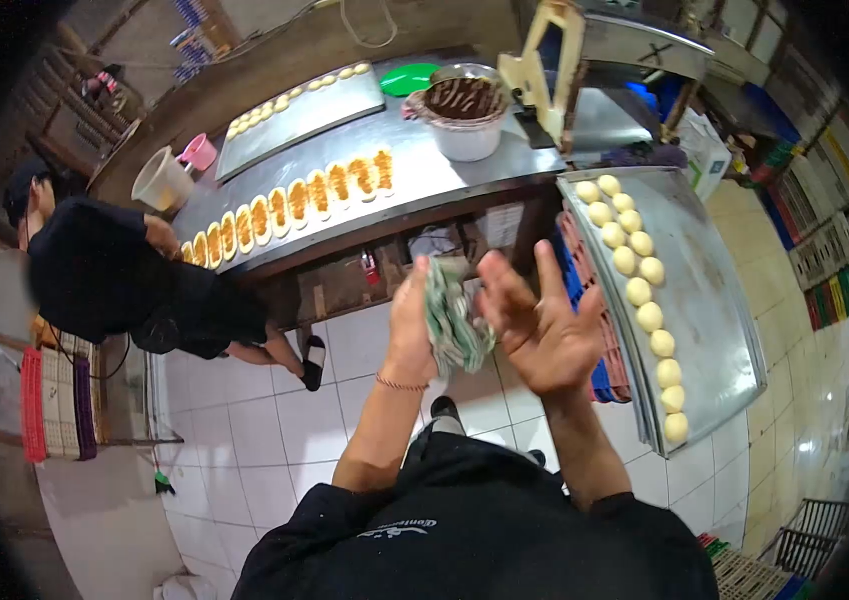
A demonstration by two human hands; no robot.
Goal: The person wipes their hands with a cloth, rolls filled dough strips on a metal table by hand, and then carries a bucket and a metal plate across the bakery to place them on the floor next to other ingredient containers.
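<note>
A crumpled greenish cloth point(455, 318) is in my left hand point(413, 325), which has a braided band at the wrist. My right hand point(550, 335) is just right of the cloth, palm showing and fingers spread, with nothing held in it. Beyond my hands, flattened dough pieces with an orange-brown topping point(278, 208) lie in a row on the metal table point(425, 175). To the right, round pale dough balls point(650, 317) sit in a line on a metal tray point(715, 320).
A co-worker in black point(95, 265) stands at the table's left end. On the table are a white tub of dark brown filling point(468, 135), a green lid point(410, 79), a pink cup point(200, 152), a pale bucket point(163, 181) and another dough tray point(305, 120).
</note>
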